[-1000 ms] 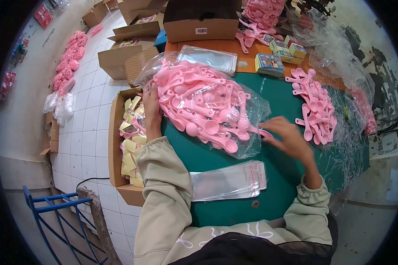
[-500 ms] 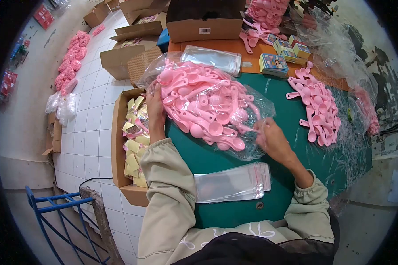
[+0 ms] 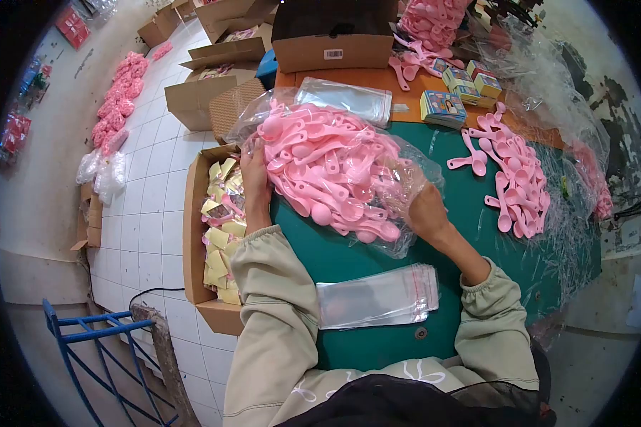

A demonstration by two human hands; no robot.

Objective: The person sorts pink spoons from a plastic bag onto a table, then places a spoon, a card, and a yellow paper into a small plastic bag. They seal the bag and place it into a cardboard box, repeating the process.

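Observation:
A clear plastic bag [image 3: 424,160] full of pink measuring spoons [image 3: 327,160] lies on the green tabletop [image 3: 299,245]. My left hand [image 3: 253,171] grips the bag's left side, its fingertips partly hidden by film. At the bag's right end, my right hand [image 3: 421,203] reaches among the spoons with film over its fingers; their grip is hidden. Loose pink spoons [image 3: 516,178] form a pile to the right. Nearer my body lies a stack of clear flat sleeves [image 3: 377,295].
An open carton [image 3: 194,249] of yellow-carded packs stands at the left. Behind the bag are more clear sleeves [image 3: 345,99], a brown box [image 3: 332,50] and card stacks [image 3: 443,108]. Crumpled film [image 3: 570,192] covers the table's right side. A blue metal frame [image 3: 100,320] stands at lower left.
My right hand has moved left and up from the bag's right edge, in over the spoons. Spoons at the loose pile's left edge lie differently. My left hand keeps its hold.

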